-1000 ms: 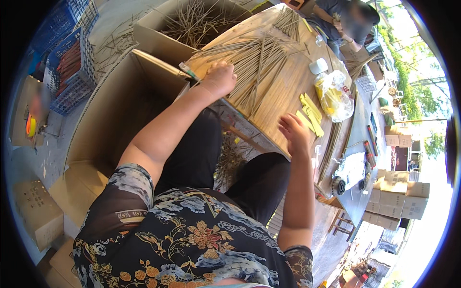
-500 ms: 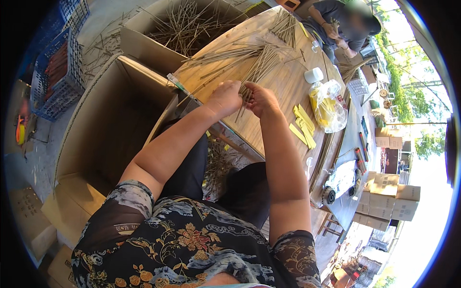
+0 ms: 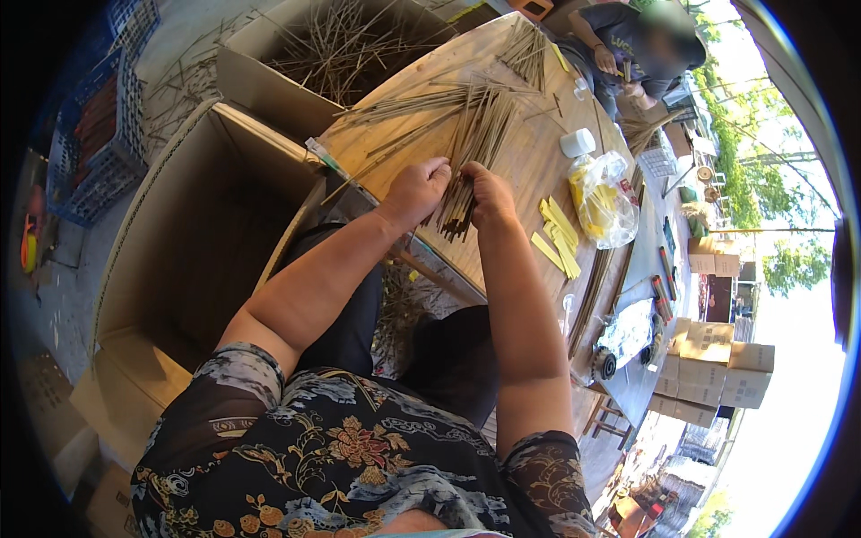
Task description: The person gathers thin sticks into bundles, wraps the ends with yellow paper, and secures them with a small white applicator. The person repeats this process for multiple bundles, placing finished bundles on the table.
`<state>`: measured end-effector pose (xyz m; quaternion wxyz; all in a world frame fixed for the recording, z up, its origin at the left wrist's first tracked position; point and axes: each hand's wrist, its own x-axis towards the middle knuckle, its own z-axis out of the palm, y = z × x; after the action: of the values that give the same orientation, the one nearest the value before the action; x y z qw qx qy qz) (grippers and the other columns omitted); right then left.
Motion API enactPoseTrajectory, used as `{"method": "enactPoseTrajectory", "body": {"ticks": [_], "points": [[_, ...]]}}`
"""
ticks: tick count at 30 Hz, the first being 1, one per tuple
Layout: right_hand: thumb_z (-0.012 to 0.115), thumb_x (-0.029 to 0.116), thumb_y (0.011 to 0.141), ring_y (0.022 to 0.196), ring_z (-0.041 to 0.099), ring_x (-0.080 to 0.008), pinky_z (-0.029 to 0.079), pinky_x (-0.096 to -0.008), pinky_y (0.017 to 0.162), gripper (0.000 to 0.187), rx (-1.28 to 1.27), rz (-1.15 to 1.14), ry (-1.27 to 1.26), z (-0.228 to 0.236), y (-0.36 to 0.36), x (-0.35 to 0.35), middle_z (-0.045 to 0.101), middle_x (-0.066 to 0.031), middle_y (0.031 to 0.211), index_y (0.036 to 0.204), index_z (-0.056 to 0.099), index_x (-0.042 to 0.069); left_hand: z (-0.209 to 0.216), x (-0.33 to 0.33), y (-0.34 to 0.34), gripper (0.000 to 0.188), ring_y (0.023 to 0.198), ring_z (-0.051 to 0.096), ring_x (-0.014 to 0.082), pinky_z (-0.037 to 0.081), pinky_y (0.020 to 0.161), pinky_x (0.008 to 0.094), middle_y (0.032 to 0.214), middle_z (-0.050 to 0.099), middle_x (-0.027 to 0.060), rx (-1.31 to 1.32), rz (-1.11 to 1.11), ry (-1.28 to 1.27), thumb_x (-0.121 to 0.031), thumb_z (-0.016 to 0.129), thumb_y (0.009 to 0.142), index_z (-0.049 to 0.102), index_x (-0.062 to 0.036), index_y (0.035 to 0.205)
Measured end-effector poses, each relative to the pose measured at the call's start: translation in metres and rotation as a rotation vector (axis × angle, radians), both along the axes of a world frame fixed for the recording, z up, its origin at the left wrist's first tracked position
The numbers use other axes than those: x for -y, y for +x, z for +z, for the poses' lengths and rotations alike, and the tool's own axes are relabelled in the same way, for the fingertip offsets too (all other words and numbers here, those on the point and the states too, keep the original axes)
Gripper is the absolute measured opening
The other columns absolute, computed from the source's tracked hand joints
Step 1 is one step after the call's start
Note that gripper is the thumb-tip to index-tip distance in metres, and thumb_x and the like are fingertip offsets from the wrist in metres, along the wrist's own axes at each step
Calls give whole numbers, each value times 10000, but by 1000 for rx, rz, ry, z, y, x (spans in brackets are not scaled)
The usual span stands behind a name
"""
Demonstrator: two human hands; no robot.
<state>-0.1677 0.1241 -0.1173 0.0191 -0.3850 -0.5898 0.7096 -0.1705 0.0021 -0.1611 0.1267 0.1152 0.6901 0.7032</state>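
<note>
A bundle of thin brown sticks (image 3: 484,130) lies slantwise over the near edge of the wooden table (image 3: 529,170), its dark lower ends gathered toward me. My left hand (image 3: 418,190) is closed against the bundle's left side, fingers curled and thumb pressed near the sticks. From the right, my right hand (image 3: 491,194) grips the same bundle, thumb along its side. Parts of both hands' fingers are hidden behind the sticks. More loose sticks (image 3: 395,109) lie spread across the table beyond my left hand, and another small pile (image 3: 526,56) rests at its far end.
Yellow strips (image 3: 558,238), a white jar (image 3: 578,143) and a clear plastic bag (image 3: 606,202) with yellow contents lie right of my hands. A large open carton (image 3: 193,242) stands at left; another carton (image 3: 260,76) behind holds sticks. A co-worker (image 3: 610,54) sits at the far right.
The bundle's dark lower ends now show gathered between my hands, reaching farther toward me. My right hand has turned and shifted slightly down; my left hand has moved slightly down. The view shifted a little.
</note>
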Motion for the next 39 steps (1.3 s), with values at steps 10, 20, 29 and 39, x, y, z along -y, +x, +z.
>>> {"method": "enactPoseTrajectory", "body": {"ticks": [10, 20, 29, 39], "points": [[553, 22, 734, 529, 572, -221, 495, -315, 481, 112, -117, 83, -97, 5, 30, -23, 557, -130, 649, 781, 518, -74, 16, -4, 16, 308, 1149, 399, 303, 315, 944, 390, 1195, 483, 167, -574, -84, -595, -248, 504, 843, 599, -81, 1084], [573, 43, 765, 577, 553, -176, 489, -304, 525, 144, -259, 124, -100, 23, 65, -55, 553, -101, 692, 853, 470, -4, 12, -13, 14, 425, 1343, 94, 279, -13, 1078, 433, 1423, 208, 145, -672, -257, -1021, -207, 403, 863, 431, -87, 1270], [524, 43, 805, 582, 494, -144, 420, -266, 514, 187, -453, 167, -289, 29, 120, -59, 524, -80, 713, 979, 490, -19, 19, -14, 4, 465, 1298, 231, 307, 64, 1075, 456, 1380, 288, 176, -642, -67, -1174, -160, 481, 825, 409, -13, 1260], [617, 74, 767, 571, 494, -104, 434, -232, 533, 249, -435, 562, -402, 44, 159, -32, 523, -24, 717, 973, 492, 12, 107, -51, 25, 379, 677, 575, 173, 478, 676, 304, 785, 587, 70, 474, -460, 771, -172, 641, 791, 503, -29, 1113]]}}
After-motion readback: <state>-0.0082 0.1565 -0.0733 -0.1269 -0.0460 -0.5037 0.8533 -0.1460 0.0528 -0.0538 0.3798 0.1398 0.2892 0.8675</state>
